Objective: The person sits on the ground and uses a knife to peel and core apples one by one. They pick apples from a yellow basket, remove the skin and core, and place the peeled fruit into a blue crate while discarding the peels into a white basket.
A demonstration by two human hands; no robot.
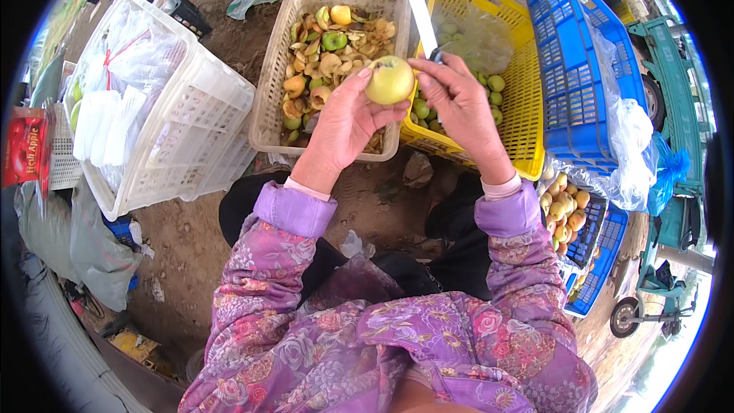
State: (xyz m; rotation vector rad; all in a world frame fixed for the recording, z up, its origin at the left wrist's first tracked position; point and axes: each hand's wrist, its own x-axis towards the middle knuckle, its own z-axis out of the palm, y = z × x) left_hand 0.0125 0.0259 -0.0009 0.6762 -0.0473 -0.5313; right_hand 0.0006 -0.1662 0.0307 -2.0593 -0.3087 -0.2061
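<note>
My left hand (347, 117) holds a yellow-green apple (390, 81) with a dark spot near its top. Close beside it on the right, my right hand (459, 103) grips the dark handle of a knife (420, 8), whose long pale blade points up and away. The fingertips of my right hand are near the apple; whether they touch it is hard to tell. Beneath my hands, a beige plastic crate (268, 77) holds apple pieces and several whole fruits. A yellow crate (527, 103) at its right contains green apples (496, 83), partly covered by clear plastic.
White crates (195, 120) stand at the left with plastic bags inside. Blue crates (573, 63) are stacked at the right, with a black crate of apples (565, 209) nearer me. A green cart (676, 103) stands at the far right. A plastic scrap (255, 0) lies on the dirt ground.
</note>
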